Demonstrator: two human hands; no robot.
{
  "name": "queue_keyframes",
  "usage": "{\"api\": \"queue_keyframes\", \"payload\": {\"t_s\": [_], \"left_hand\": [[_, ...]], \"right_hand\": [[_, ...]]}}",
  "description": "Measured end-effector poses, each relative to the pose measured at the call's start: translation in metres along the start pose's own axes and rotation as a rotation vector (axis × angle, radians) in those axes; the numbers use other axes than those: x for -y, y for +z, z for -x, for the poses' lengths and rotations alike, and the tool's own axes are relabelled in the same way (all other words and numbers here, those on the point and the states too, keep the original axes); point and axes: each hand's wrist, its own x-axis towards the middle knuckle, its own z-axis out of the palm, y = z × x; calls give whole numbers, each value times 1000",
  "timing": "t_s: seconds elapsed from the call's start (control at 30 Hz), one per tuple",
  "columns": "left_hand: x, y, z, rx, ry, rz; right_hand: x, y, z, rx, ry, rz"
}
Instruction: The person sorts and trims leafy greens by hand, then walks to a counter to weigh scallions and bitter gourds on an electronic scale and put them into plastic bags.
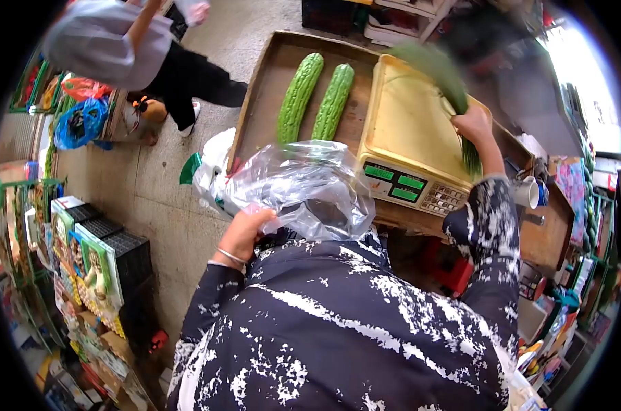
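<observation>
My left hand [240, 236], with a bracelet at the wrist, is closed on the edge of a clear plastic bag [303, 181], whose mouth is spread in front of my body. My right hand [473, 125] grips a bunch of long, thin green leaves, like chives [447, 79], above the scale; their far end is smeared by motion. Below it stands a yellow weighing scale [406, 116] with lit green displays and a keypad. Two bitter melons [300, 96] [334, 103] lie side by side left of the scale, their near ends close to the bag.
The wooden tray table [266, 89] has a raised rim. More plastic bags [214, 161] hang at its left corner. A white mug [527, 192] stands to the right. Another person [139, 55] is at the upper left. Stacked black crates [122, 246] stand lower left.
</observation>
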Motion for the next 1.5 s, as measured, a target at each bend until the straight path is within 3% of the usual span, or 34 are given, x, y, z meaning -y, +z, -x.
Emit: {"api": "queue_keyframes", "payload": {"t_s": [0.07,0.1,0.17,0.23,0.27,0.3,0.33,0.37,0.4,0.43,0.5,0.53,0.57,0.63,0.7,0.73,0.77,0.8,0.83,0.93,0.97,1.0,1.03,1.07,1.13,1.17,1.23,1.3,1.33,1.37,1.4,1.43,1.47,1.5], "left_hand": [[-26,2,3,38,-27,-58],[-37,2,1,48,-39,-105],[-58,3,-9,49,-30,-193],[-83,1,-24,130,-27,-306],[-96,1,-31,155,0,-301],[-107,0,-37,180,26,-295],[-116,-1,-45,153,36,-258],[-122,-3,-54,123,47,-220],[-112,-6,-82,-48,142,-165],[-116,-8,-84,-60,233,-214],[-109,-48,-124,8,623,-1226],[-95,-67,-144,-253,716,-2011],[-89,-68,-118,-383,951,-1996],[-73,-78,-140,-526,813,-1652],[-79,-74,-134,-375,406,-719],[-66,-93,-154,-204,654,-631],[-70,-84,-142,-140,628,-426],[-75,-75,-129,-83,600,-218],[-107,-24,-69,-130,297,92],[-130,15,-23,14,405,95],[-139,23,-5,15,400,94],[-150,29,13,-33,548,-291],[-157,34,26,-77,690,-682],[-162,33,35,-66,692,-688],[-170,22,44,-100,720,-1028],[-171,16,41,-91,727,-1025],[-169,2,31,5,315,-446],[-148,-9,14,86,365,-156],[-144,-7,14,90,326,-115],[-139,-4,13,95,290,-74],[-130,4,10,61,300,1],[-129,11,15,74,301,-6],[-131,17,19,77,266,39],[-132,22,21,84,234,86]], "right_hand": [[24,-27,31,93,170,-793],[35,-40,45,244,97,-1160],[65,-43,65,461,-127,-1578],[108,-21,89,421,-276,-1680],[125,4,96,366,-366,-1579],[162,22,119,337,-306,-1515],[169,72,116,300,-325,-1205],[204,69,142,282,-238,-786],[199,115,137,305,-412,-790],[203,148,139,178,-540,-778],[213,164,150,93,-527,-432],[214,175,153,74,-533,-425],[215,189,154,56,-539,-416],[194,201,151,8,-616,-391],[182,210,148,-37,-694,-367],[178,214,148,-57,-734,-330],[175,214,148,-79,-775,-294],[174,214,149,-57,-759,-227],[172,217,146,-59,-761,-228],[172,220,137,4,-778,-70],[174,211,135,144,-762,-26],[176,205,135,283,-743,16],[174,202,134,279,-735,13],[169,198,133,352,-765,-63],[154,205,127,420,-840,-205],[165,181,131,658,-784,-289],[170,125,154,415,-973,-385],[184,59,143,912,-671,-776],[184,43,137,930,-311,-1023],[173,54,112,740,-161,-1087],[162,91,81,283,-122,-925],[153,112,65,-171,-130,-344],[147,137,51,-228,-4,-50],[147,150,42,-149,142,-28]]}}
